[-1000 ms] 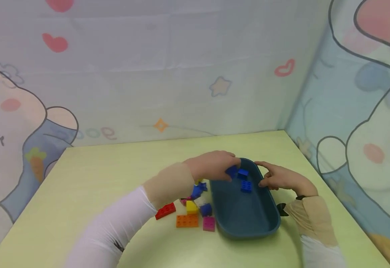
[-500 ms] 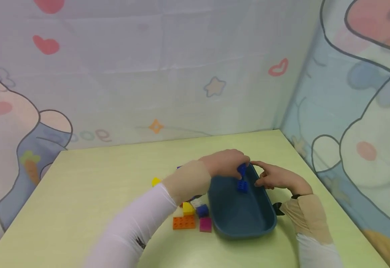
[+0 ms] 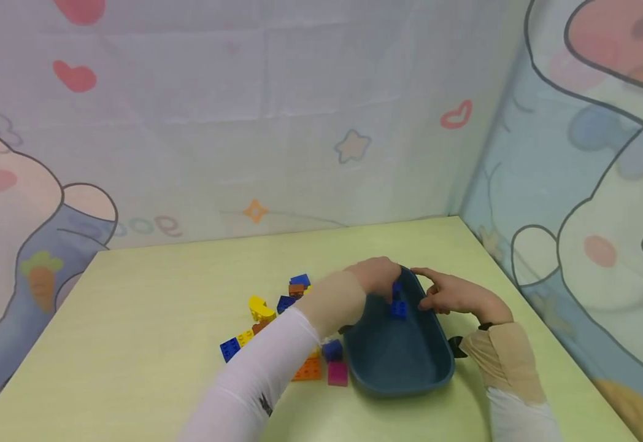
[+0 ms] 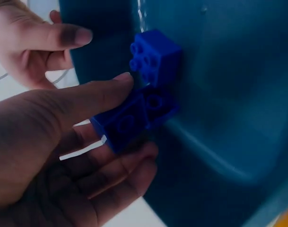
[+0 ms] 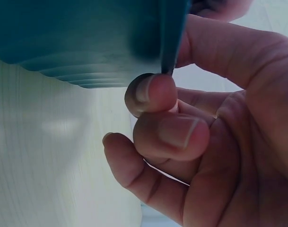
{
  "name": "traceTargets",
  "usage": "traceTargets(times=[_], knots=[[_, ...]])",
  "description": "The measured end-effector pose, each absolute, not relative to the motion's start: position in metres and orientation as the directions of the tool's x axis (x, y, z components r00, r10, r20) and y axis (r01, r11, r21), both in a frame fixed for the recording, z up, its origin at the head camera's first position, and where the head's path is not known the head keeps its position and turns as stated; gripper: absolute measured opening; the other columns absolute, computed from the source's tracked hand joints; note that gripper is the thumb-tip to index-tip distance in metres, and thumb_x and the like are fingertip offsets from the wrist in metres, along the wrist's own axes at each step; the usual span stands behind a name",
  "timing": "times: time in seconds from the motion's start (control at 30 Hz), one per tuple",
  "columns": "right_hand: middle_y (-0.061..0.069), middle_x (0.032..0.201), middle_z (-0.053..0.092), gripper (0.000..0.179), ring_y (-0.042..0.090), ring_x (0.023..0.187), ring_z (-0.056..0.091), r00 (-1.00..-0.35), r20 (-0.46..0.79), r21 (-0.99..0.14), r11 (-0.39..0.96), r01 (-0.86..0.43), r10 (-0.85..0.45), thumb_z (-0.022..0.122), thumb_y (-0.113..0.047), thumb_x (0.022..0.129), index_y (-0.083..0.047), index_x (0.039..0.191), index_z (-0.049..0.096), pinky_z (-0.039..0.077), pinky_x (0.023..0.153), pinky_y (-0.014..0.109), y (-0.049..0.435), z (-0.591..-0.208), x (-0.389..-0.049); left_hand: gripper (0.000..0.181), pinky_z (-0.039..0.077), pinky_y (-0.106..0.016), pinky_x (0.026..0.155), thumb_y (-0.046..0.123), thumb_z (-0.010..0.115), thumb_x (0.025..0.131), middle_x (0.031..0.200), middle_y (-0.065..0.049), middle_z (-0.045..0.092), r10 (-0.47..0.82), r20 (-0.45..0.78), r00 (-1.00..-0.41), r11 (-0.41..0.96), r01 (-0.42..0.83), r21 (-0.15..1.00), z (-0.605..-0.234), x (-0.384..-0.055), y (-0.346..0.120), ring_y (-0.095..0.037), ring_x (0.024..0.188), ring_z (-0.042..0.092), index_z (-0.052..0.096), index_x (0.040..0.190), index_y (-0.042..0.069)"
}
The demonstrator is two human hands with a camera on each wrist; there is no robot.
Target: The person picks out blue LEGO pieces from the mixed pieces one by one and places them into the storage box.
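My left hand [image 3: 375,276] reaches down inside the far end of the blue-grey tray [image 3: 400,362]. In the left wrist view its thumb and fingers hold a blue toy brick [image 4: 124,128], hollow underside showing. Right against it lies another blue brick [image 4: 161,102], also hollow side out, beside a studded blue brick [image 4: 166,56]. My right hand [image 3: 462,294] pinches the tray's right rim, thumb inside the wall and index stretched along the far corner. Seen from the right wrist, the other fingers [image 5: 179,135] curl below the rim outside.
Left of the tray lie loose bricks: pink [image 3: 337,373], orange [image 3: 308,369], dark blue [image 3: 332,350], and a curved yellow one [image 3: 259,308]. More sit further left, like the blue brick [image 3: 230,349]. My left forearm covers part of the pile. A printed cloth wall [image 3: 299,135] stands behind the table.
My left hand has moved right and down into the tray with the blue brick. More of the pile shows behind the left arm. The right hand keeps its hold on the rim.
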State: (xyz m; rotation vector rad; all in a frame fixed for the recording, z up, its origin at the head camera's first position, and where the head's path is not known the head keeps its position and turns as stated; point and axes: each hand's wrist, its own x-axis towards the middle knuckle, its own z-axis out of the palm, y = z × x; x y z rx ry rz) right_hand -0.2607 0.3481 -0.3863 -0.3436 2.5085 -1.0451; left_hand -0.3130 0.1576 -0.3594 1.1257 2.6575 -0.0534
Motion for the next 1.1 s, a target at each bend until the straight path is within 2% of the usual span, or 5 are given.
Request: traceTargets(times=[0.17,0.4,0.53,0.73,1.1], knots=[[0.003,0.064,0.046,0.078,0.019,0.057,0.042,-0.891,-0.256,-0.728,0.681,-0.077,-0.374,0.061,-0.007,0.094,0.001,0.158,0.017,0.037,0.059,0.037,0.347,-0.387,-0.260,0.032,0.049,-0.027,0.080,0.023,0.077,0.091,0.107,0.001,0.067,0.654,-0.251,-0.713,0.743,0.668,0.039,-0.367,-0.310,0.162,-0.013,0.091,0.059,0.068,0.120,0.013],[0.002,0.061,0.044,0.078,0.020,0.054,0.042,-0.893,-0.250,-0.721,0.688,-0.086,-0.374,0.061,-0.008,0.093,0.000,0.158,0.018,0.040,0.060,0.038,0.350,-0.387,-0.260,0.030,0.052,-0.028,0.084,0.021,0.078,0.090,0.109,0.001,0.070,0.577,-0.256,-0.775,0.811,0.581,0.069,-0.373,-0.308,0.162,-0.012,0.091,0.061,0.071,0.117,0.013],[0.002,0.060,0.044,0.078,0.020,0.054,0.042,-0.893,-0.249,-0.722,0.686,-0.086,-0.374,0.060,-0.007,0.093,0.001,0.158,0.018,0.041,0.061,0.039,0.352,-0.387,-0.260,0.029,0.053,-0.030,0.086,0.022,0.078,0.090,0.106,0.002,0.069,0.580,-0.250,-0.775,0.807,0.589,0.048,-0.377,-0.308,0.164,-0.012,0.091,0.062,0.070,0.116,0.014],[0.002,0.060,0.044,0.077,0.020,0.054,0.042,-0.895,-0.248,-0.711,0.697,-0.093,-0.372,0.059,-0.007,0.093,0.000,0.158,0.019,0.042,0.062,0.039,0.353,-0.387,-0.260,0.016,0.053,-0.030,0.076,0.020,0.077,0.089,0.092,0.002,0.065,0.589,-0.243,-0.771,0.797,0.604,0.017,-0.378,-0.304,0.167,-0.014,0.081,0.059,0.073,0.104,0.014],[0.002,0.060,0.046,0.078,0.022,0.053,0.044,-0.889,-0.246,-0.704,0.702,-0.109,-0.386,0.059,-0.006,0.093,0.000,0.158,0.017,0.044,0.063,0.039,0.354,-0.386,-0.260,0.007,0.053,-0.028,0.068,0.014,0.076,0.088,0.086,0.003,0.063,0.559,-0.287,-0.778,0.800,0.597,-0.061,-0.395,-0.314,0.173,-0.014,0.074,0.059,0.070,0.091,0.016]])
